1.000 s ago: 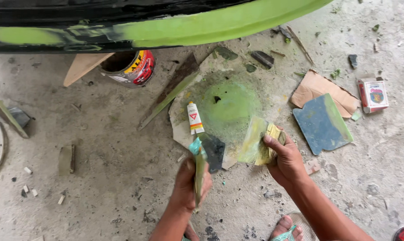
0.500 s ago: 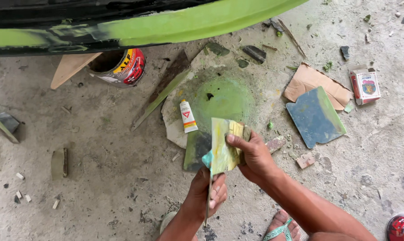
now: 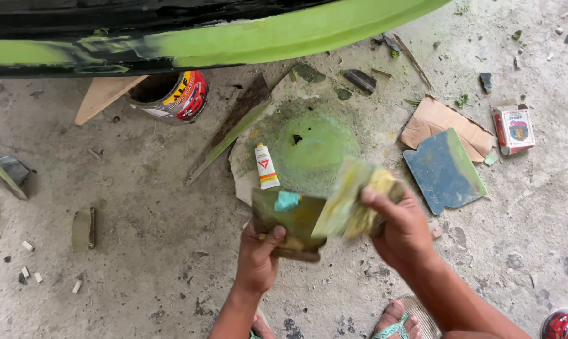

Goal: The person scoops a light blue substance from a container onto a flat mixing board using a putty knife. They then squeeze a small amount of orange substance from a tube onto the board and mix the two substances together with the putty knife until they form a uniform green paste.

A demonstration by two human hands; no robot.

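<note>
At the far left of the concrete floor [image 3: 127, 207], a small grey block [image 3: 83, 228] lies with a few pale chips near it. Higher up, an open tin can [image 3: 171, 95] rests on its side under the long green and black painted panel [image 3: 284, 37] that runs across the top, just beside a pale wooden wedge [image 3: 102, 95]. Right of the can, a long dark scraper blade [image 3: 233, 125] lies slanted, its lower end pointing left. Beside it sits a mixing board [image 3: 315, 141] smeared with green putty, and a small white tube [image 3: 266, 166] lies on the board's left edge. Below the board, the left hand [image 3: 259, 257] grips a dark flat spreader [image 3: 290, 223] from underneath, thumb on its front face; a dab of teal putty sits near its top edge. The right hand [image 3: 403, 229] is clenched around a yellow-green spreader [image 3: 353, 201], whose blade overlaps the dark one, the two touching. Farther right lie a blue-grey plastic spreader [image 3: 444, 169] resting partly on a torn piece of cardboard [image 3: 437, 119], and a small red and white box [image 3: 513, 129].
</note>
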